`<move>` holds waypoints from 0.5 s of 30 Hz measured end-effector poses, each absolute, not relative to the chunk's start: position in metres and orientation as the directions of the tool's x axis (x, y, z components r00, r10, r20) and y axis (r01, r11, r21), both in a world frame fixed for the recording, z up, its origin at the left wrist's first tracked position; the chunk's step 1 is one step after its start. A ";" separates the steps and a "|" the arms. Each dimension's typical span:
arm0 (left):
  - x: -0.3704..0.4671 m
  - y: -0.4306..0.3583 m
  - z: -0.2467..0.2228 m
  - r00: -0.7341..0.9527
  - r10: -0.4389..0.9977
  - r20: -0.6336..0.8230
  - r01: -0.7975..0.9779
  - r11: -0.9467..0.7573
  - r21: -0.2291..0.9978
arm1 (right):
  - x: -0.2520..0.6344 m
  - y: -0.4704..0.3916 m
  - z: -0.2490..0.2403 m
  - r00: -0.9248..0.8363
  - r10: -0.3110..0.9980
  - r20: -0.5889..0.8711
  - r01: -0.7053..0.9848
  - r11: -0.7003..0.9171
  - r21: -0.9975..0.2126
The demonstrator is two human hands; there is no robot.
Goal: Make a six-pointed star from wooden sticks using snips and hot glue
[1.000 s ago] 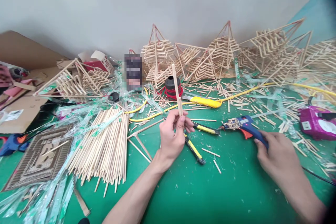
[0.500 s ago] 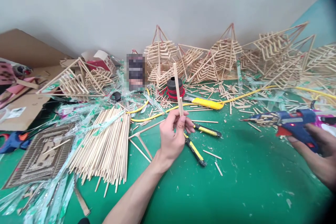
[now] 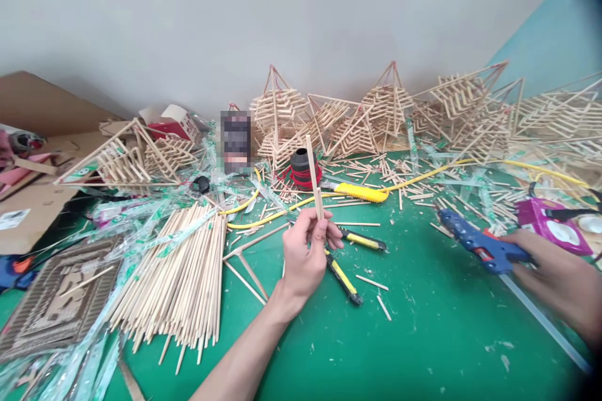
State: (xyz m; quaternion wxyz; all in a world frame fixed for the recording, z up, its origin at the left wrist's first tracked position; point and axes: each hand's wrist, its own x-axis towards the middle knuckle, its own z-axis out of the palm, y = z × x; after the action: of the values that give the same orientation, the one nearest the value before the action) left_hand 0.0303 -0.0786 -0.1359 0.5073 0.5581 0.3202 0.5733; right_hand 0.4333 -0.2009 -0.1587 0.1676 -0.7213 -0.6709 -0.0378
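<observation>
My left hand [image 3: 308, 250] pinches wooden sticks [image 3: 314, 178] upright above the middle of the table; a longer one and a shorter one show side by side. On the right, my right hand [image 3: 555, 276] is closed on a blue hot glue gun [image 3: 484, 244], its nozzle pointing up and to the left. A clear glue stick [image 3: 545, 322] juts from the gun's back end. Just behind my left hand lie yellow-and-black pliers [image 3: 345, 279], partly covered by the fingers. A joined stick frame [image 3: 247, 254] rests to the left of that hand.
A heap of long sticks [image 3: 176, 288] lies left on the green table [image 3: 404, 357]. A yellow cutter [image 3: 362, 192], a spool of red thread [image 3: 305, 169] and stick offcuts lie behind. Several stick structures [image 3: 277, 106] line the wall. A purple box [image 3: 550, 225] stands right.
My right hand has turned the glue gun over, so its nozzle now tilts up-left and the glue stick shows. The left hand still holds the sticks. The view has shifted slightly.
</observation>
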 end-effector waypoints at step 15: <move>0.033 -0.084 -0.134 -0.161 0.855 0.494 -0.255 -0.519 0.816 | 0.437 -0.174 -0.180 -0.130 0.962 0.239 0.969 0.174 -0.175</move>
State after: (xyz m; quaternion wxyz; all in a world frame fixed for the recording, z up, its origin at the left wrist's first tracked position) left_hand 0.0330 -0.0838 -0.1338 0.3942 0.5141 0.2917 0.7037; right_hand 0.4368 -0.1745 -0.1801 0.1495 -0.6425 -0.7515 -0.0114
